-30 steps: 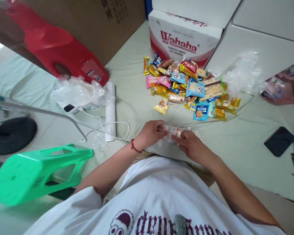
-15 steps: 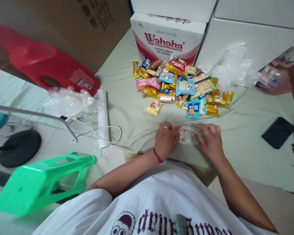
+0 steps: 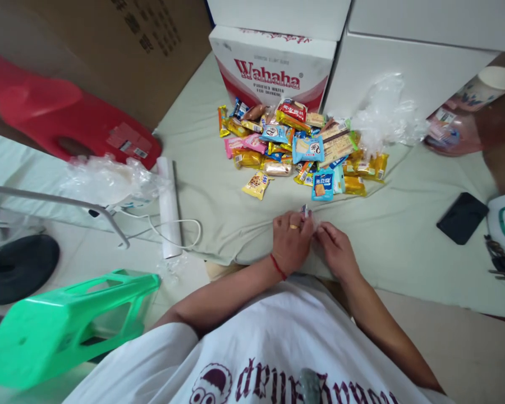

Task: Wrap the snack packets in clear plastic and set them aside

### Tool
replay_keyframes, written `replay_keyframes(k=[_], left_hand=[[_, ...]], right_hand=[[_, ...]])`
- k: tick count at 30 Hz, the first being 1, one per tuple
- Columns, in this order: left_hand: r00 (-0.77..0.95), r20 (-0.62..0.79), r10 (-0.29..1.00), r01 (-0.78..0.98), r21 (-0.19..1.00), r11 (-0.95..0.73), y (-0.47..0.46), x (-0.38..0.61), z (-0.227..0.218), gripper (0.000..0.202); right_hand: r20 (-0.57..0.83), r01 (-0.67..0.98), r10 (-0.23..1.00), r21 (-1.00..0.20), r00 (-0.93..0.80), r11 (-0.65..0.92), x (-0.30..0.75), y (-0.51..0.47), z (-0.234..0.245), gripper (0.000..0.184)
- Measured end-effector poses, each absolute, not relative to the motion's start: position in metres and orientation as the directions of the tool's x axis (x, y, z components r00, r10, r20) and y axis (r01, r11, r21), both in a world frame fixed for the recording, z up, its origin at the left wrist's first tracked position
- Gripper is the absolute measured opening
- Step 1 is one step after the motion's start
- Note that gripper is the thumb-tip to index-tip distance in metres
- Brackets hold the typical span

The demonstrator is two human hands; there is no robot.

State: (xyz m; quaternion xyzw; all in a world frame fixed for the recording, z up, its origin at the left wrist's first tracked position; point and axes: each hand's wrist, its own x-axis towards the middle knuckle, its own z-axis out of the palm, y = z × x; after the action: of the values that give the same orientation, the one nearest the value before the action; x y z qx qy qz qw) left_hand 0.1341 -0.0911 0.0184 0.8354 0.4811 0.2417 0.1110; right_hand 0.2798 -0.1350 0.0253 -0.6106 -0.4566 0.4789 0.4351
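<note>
My left hand (image 3: 292, 242) and my right hand (image 3: 336, 251) are pressed close together over the pale green sheet (image 3: 404, 235), near its front edge. Between the fingertips of both hands sits a small clear-wrapped snack packet (image 3: 306, 212), mostly hidden by my fingers. My left wrist wears a red string and one finger a ring. Just beyond my hands lies a pile of colourful snack packets (image 3: 303, 146).
A Wahaha carton (image 3: 269, 67) and white boxes (image 3: 404, 62) stand behind the pile. Crumpled clear plastic (image 3: 382, 120) lies at its right. A black phone (image 3: 462, 217) rests at right. A white roll (image 3: 168, 205), cable, red stool (image 3: 67, 120) and green stool (image 3: 67, 320) are at left.
My hands have come together and closed over the small packet, which was spread out between them half a second ago. The view has shifted, so the pile sits further left.
</note>
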Motion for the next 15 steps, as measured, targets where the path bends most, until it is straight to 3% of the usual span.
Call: replay_keyframes(k=[2, 4, 7, 9, 12, 15], left_hand=[[0.507, 0.354, 0.786, 0.633, 0.466, -0.618, -0.095, 0.136, 0.017, 0.035], [0.554, 0.383, 0.739, 0.457, 0.602, -0.654, -0.096, 0.134, 0.015, 0.048], [0.556, 0.327, 0.764, 0.192, 0.844, -0.501, -0.09, 0.127, 0.016, 0.06], [0.538, 0.24, 0.808, 0.08, 0.94, -0.332, -0.079, 0.117, 0.019, 0.063], [0.419, 0.204, 0.885, 0.031, 0.971, -0.238, -0.059, 0.089, 0.026, 0.062], [0.306, 0.283, 0.909, 0.199, 0.915, -0.352, -0.045, 0.042, 0.028, 0.051]], right_hand=[[-0.252, -0.082, 0.962, -0.966, 0.108, -0.244, 0.271, -0.135, 0.02, 0.037], [-0.31, -0.207, 0.944, -0.937, 0.113, -0.283, 0.266, -0.134, 0.015, 0.042], [-0.34, -0.199, 0.932, -0.929, 0.125, -0.312, 0.262, -0.13, 0.014, 0.043], [-0.354, -0.181, 0.927, -0.927, 0.127, -0.329, 0.26, -0.127, 0.017, 0.043], [-0.362, -0.175, 0.919, -0.926, 0.158, -0.335, 0.264, -0.126, 0.022, 0.049], [-0.331, -0.102, 0.885, -0.944, 0.327, -0.315, 0.297, -0.132, 0.027, 0.056]])
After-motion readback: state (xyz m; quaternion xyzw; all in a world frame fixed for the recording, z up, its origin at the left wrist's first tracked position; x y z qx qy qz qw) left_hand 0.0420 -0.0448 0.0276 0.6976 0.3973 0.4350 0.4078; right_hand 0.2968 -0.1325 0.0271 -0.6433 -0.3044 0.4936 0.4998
